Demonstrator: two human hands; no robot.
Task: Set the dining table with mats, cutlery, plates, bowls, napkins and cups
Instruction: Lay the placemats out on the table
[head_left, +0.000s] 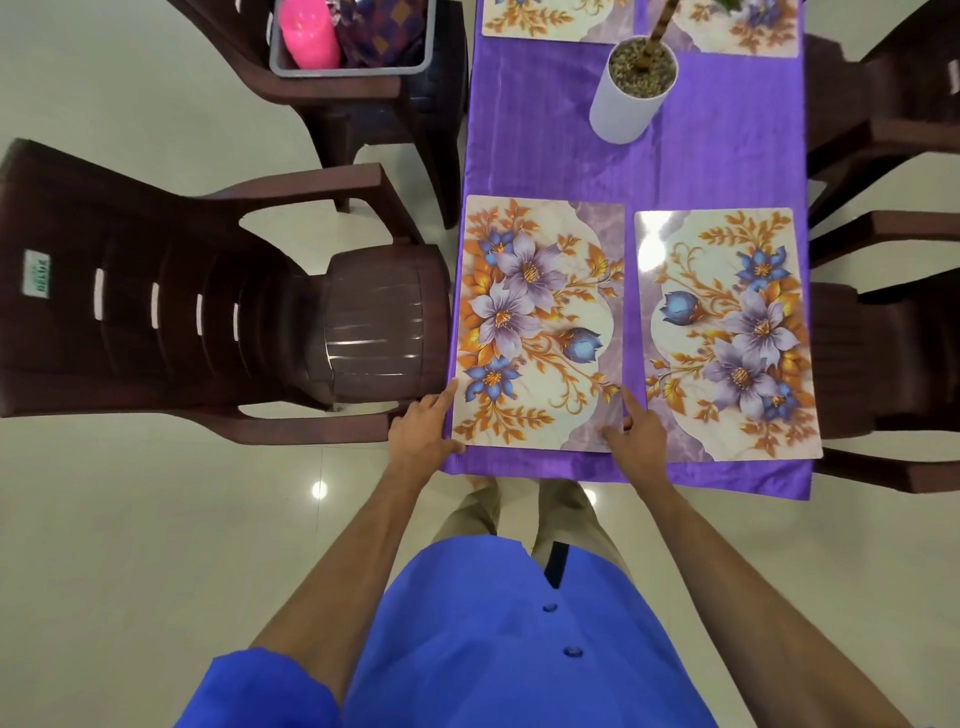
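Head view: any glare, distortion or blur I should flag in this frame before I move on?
Head view: glare whitens the top left corner of the right mat; two lamp reflections shine on the floor near the feet. Wide-angle distortion bows the chairs and table edge. Focus is sharp on both hands and the near mat; the bin at the top is slightly soft.

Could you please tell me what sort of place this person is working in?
It looks like a home dining area. A long table under a purple cloth carries floral placemats, brown plastic chairs stand along both sides, and a white plant pot sits in the middle.
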